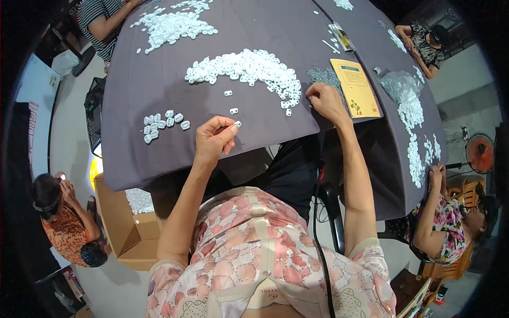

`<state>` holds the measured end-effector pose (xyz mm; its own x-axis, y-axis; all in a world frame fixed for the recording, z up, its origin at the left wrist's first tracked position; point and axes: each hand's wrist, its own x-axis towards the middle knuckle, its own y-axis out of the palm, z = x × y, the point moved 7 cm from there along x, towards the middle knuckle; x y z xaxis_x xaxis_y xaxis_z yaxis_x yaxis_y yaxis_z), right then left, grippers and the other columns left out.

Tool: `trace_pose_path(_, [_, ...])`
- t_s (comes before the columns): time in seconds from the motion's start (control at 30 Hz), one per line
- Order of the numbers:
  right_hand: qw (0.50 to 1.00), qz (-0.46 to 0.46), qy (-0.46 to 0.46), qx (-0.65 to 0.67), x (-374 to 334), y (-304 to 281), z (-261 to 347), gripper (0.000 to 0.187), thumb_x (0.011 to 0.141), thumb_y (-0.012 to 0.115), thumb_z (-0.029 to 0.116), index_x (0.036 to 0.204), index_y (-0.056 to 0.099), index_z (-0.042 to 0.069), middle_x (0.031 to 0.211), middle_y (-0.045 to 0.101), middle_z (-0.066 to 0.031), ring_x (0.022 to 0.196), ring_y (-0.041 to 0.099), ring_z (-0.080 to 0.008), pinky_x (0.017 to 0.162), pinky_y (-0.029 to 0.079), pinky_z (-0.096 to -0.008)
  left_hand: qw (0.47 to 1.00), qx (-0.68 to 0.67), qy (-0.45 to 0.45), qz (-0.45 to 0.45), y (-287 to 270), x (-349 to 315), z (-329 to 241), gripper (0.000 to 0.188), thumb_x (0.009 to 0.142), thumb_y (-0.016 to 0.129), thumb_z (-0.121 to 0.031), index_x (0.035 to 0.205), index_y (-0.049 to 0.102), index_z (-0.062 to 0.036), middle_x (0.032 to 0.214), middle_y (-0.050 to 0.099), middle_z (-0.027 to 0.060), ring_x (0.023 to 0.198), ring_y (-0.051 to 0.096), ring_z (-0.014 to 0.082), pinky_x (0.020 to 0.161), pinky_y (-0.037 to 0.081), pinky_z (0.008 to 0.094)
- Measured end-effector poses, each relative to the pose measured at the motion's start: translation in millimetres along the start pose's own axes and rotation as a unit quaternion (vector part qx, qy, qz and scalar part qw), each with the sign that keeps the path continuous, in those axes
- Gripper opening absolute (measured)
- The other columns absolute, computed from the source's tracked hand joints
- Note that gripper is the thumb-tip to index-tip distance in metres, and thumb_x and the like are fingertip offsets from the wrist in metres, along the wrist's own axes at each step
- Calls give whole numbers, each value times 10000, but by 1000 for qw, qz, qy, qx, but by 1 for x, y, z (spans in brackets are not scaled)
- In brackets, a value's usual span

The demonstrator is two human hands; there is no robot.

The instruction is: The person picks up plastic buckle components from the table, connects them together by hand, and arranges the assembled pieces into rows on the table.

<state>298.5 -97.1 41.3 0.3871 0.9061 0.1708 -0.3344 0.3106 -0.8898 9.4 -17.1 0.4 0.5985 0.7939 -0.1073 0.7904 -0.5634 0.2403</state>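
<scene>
Between the thumb and fingers of my left hand (pixel 214 140) is a small white oval plastic piece (pixel 237 124), held just above the dark cloth near its front edge. Two loose pieces, one white piece (pixel 234 111) and another white piece (pixel 228 93), lie just beyond it. My right hand (pixel 326 100) is closed in a pinch beside a heap of thin grey parts (pixel 324 77); whatever its fingertips hold, if anything, is hidden. A curved pile of white plastic pieces (pixel 249 66) spreads beyond both hands. Left of my left hand sits a small group of chunkier white pieces (pixel 159 123).
A yellow packet (pixel 355 87) lies right of the grey heap. Farther right are a clear plastic bag (pixel 402 87) and more white pieces (pixel 416 148). Another white pile (pixel 177 29) is at the far left. A cardboard box (pixel 122 228) stands below the table. Several people work around.
</scene>
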Motion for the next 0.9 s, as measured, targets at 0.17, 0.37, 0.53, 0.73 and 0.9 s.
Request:
trace_pose_path(0.17, [1000,-10,-1,2,-2,-3,0,126,757,537,85,808,640,32,873,633,-141,810,606,-319,713,475,-388,1000,-6,0,5,-1,1,3,48,817,617,-59,833,612,-14,570,530,0,424,436,45,371,307,184])
trace_pose_path(0.37, [998,-51,-32,32,-2,-8,4,114,757,540,30,810,640,22,834,644,-132,766,619,-303,686,479,-372,1000,-9,1,8,1,2,3,46,817,611,-52,834,609,-10,581,532,1,427,443,47,366,311,182])
trace_pose_path(0.53, [992,-38,10,118,-4,-5,0,144,762,554,22,874,645,16,782,655,-159,755,644,-278,671,480,-328,1000,-20,-10,10,-3,4,8,48,818,603,-42,839,601,1,601,542,15,444,484,64,363,346,184])
trace_pose_path(0.73, [969,-57,31,239,-10,1,-6,142,772,585,31,902,638,7,718,630,-55,658,586,-125,626,457,-249,993,-111,-8,-33,-7,2,5,61,810,599,-21,808,567,30,637,587,91,464,546,118,370,416,209])
trace_pose_path(0.9, [865,77,82,489,-34,27,62,123,795,595,19,915,618,3,765,613,-4,648,542,-53,590,437,-190,999,-29,-11,-25,-6,3,0,105,777,633,-12,753,533,12,597,573,85,452,556,126,379,426,213])
